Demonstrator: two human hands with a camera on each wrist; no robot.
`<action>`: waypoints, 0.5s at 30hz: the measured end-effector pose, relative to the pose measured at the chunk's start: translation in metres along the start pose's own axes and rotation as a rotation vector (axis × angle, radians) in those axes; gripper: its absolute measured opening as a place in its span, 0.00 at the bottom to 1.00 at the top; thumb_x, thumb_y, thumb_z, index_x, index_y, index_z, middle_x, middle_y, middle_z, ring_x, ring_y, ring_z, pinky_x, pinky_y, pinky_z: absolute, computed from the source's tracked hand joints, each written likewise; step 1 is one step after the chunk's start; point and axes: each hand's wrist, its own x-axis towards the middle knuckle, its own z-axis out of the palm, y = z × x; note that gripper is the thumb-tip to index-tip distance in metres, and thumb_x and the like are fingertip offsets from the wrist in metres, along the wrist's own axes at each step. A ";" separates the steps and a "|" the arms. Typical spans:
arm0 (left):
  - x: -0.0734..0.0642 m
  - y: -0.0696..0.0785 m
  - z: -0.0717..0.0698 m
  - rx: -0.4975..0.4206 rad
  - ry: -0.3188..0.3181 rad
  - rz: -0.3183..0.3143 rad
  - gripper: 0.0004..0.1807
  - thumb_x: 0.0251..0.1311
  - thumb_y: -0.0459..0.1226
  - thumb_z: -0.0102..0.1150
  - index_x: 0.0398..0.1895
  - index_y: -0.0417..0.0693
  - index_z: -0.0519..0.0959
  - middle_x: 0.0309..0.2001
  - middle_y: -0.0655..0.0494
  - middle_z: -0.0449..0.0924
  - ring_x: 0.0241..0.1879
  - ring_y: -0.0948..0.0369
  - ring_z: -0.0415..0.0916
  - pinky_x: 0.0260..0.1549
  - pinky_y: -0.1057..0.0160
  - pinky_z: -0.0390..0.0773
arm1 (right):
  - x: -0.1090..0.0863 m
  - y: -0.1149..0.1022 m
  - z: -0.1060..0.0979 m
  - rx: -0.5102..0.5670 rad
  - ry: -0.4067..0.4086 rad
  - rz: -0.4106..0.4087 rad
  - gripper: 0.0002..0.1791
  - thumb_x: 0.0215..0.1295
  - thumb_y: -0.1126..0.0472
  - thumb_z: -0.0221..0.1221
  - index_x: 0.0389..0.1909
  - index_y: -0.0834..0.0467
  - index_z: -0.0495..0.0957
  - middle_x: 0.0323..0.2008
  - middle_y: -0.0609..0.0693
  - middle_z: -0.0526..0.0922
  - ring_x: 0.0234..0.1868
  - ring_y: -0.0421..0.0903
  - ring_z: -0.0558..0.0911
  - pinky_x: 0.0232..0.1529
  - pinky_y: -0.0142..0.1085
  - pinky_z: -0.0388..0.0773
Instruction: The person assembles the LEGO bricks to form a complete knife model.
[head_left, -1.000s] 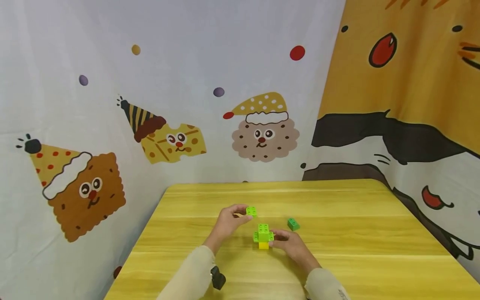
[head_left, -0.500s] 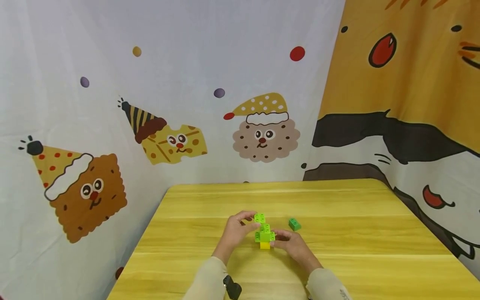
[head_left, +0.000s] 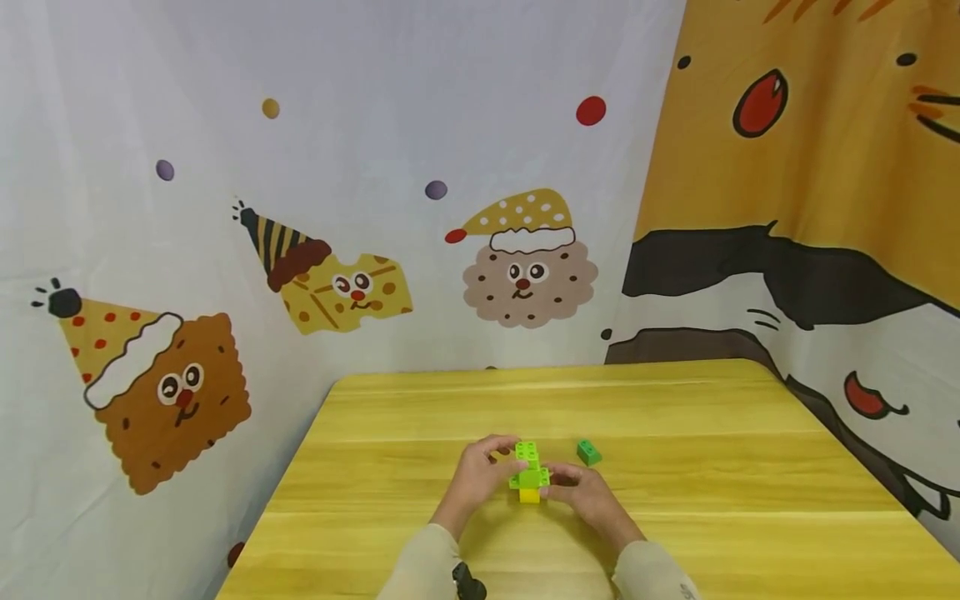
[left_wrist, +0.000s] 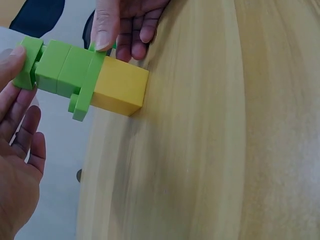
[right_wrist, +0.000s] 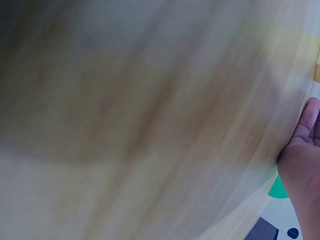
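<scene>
On the table stands a small tower of toy building bricks: a yellow brick at the base, a thin wide light-green plate over it, then light-green brick layers. My left hand pinches a light-green brick between thumb and fingers at the tower's top. Studs show in a narrow, slightly slanted gap beneath that brick. From the other side my right hand holds the tower low down, its thumb on the end of the plate. The right wrist view catches only part of this hand.
A dark green sloped brick lies on the wooden table, beyond my right hand. Behind the table hangs a white cloth printed with cartoon figures. A dark device is strapped at the left sleeve.
My left hand has carried the light-green brick rightward and toward me, from left of the tower onto its top. My right hand stays at the tower's base.
</scene>
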 end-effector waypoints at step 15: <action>0.001 -0.004 0.003 -0.026 0.004 -0.037 0.22 0.61 0.47 0.68 0.58 0.53 0.81 0.50 0.60 0.79 0.56 0.47 0.71 0.52 0.52 0.70 | 0.001 0.000 0.001 -0.022 0.029 -0.004 0.27 0.55 0.56 0.74 0.55 0.60 0.82 0.48 0.53 0.83 0.50 0.51 0.79 0.54 0.50 0.76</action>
